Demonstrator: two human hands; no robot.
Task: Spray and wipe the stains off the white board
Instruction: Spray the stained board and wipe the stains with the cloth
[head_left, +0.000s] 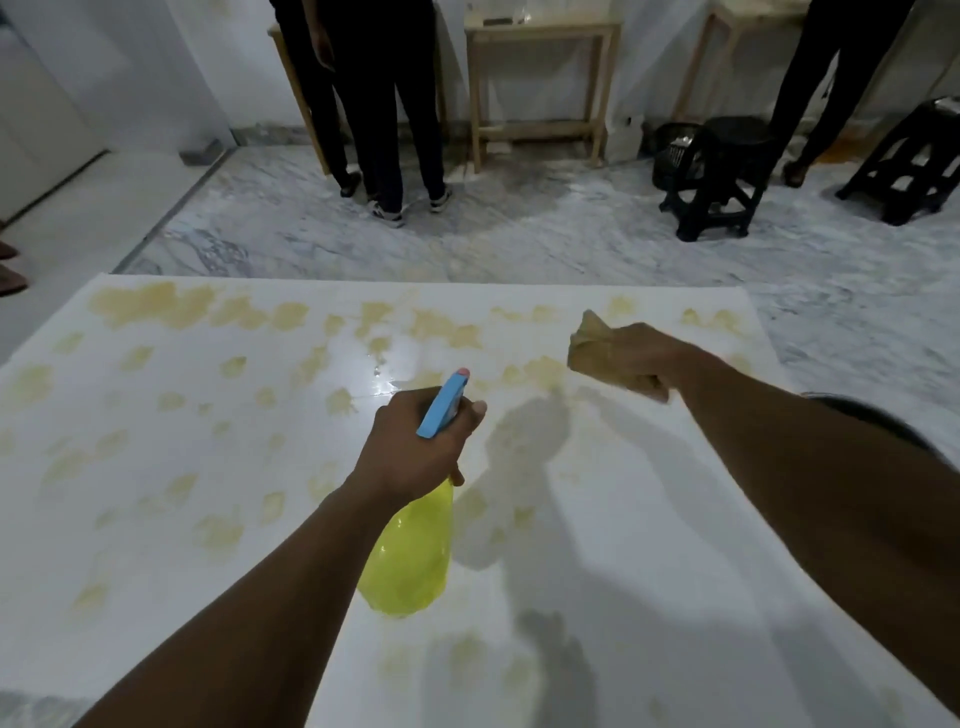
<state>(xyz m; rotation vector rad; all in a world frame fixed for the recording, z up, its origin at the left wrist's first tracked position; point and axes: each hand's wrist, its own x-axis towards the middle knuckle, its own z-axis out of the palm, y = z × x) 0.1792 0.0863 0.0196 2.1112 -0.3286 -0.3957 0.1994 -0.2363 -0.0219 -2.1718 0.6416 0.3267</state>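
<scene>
**Hands over stained board, bottle and cloth held**

Board (182, 519), white and flat, fills the lower view, dotted all over with yellowish stains (150, 306). The marks are thickest along the far edge and thinner toward the near right. A small wet, glossy patch (382, 374) shines near the middle of the far half.

Left hand (415, 452) is wrapped tight around the neck of a spray bottle (410, 556), held above the board at its centre. The bottle has a yellow translucent body hanging below the fist and a blue head (444, 405) with a pink tip pointing away, toward the far edge. One finger lies alongside the head; whether it presses the trigger cannot be told.

Right hand (634, 358) is closed in a fist on a tan cloth (589, 345), bunched and sticking out past the knuckles. It hovers above the far right part of the board, apart from the bottle.

Beyond the board lies a marble floor (519, 234), with wooden tables (540, 88), black stools (722, 171) and standing people's legs (384, 119).
</scene>
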